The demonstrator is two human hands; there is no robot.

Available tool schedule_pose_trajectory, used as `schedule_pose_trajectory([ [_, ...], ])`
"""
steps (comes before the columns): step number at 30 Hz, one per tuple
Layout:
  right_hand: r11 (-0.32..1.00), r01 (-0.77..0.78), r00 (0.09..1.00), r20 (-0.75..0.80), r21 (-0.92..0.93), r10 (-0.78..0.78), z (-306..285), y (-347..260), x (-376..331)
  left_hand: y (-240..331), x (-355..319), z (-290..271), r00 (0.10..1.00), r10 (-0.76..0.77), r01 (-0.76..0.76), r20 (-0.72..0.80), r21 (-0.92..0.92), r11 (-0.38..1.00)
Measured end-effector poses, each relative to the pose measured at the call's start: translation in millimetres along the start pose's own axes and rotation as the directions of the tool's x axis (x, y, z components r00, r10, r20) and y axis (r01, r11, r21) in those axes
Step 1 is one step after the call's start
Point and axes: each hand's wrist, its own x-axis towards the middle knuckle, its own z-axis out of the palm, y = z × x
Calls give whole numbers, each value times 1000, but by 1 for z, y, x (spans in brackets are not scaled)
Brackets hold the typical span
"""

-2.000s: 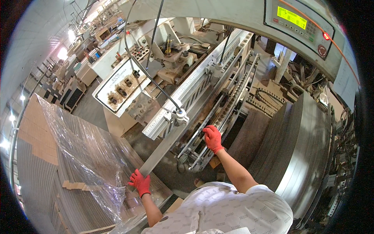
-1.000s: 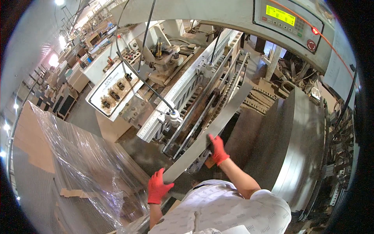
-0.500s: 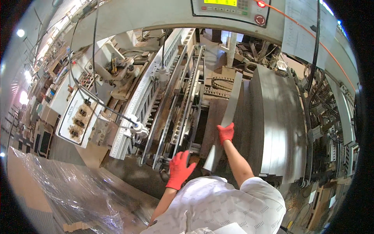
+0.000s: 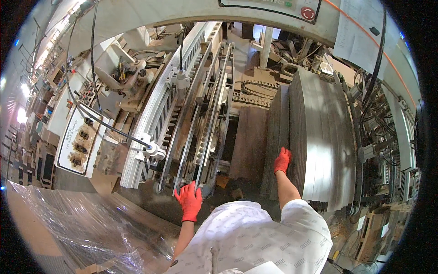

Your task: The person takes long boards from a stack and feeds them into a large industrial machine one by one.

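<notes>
My left hand (image 4: 189,201), in a red glove, is at the near end of the machine's long metal rails (image 4: 186,153). Its fingers are apart, with the tips by the rail ends; whether they press on the metal is hard to tell. On the other side, my right hand (image 4: 283,160), also gloved in red, rests against the tall stack of thin grey-brown panels (image 4: 297,114). The fingers look stretched out along the stack's left part, and no panel shows in them.
A white slotted guide beam (image 4: 153,96) with white clamp fittings (image 4: 151,148) runs left of the rails. Further left is a switch panel (image 4: 81,146) with dark knobs. Plastic-wrapped boards (image 4: 86,228) lie at lower left. A red stop button (image 4: 307,13) sits overhead.
The long thin strip that was in my right hand is no longer seen there. That hand has moved right onto the stack; my left hand has shifted left to the rail ends.
</notes>
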Motion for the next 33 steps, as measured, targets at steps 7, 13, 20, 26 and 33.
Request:
schedule_pose_trajectory([
  [7, 895, 240, 784, 618, -375, 48, 9, 25, -51, 4, 2, -8, 1000, -24, 26, 16, -70, 997],
  [13, 876, 106, 803, 560, -471, 204, 3, 11, -29, 3, 3, -7, 998, -43, 46, 51, -62, 997],
  [20, 711, 450, 848, -9, 540, -530, -59, -169, -46, 6, 4, -5, 999, -53, 53, 1, -36, 998],
  [26, -106, 646, 300, -380, 756, -875, -142, -327, -117, 3, 5, -74, 957, -199, 80, -209, -470, 879],
  [33, -71, 571, 182, -211, 818, -960, -137, -380, -167, -130, -34, -313, 283, -80, 207, -956, -21, 978],
])
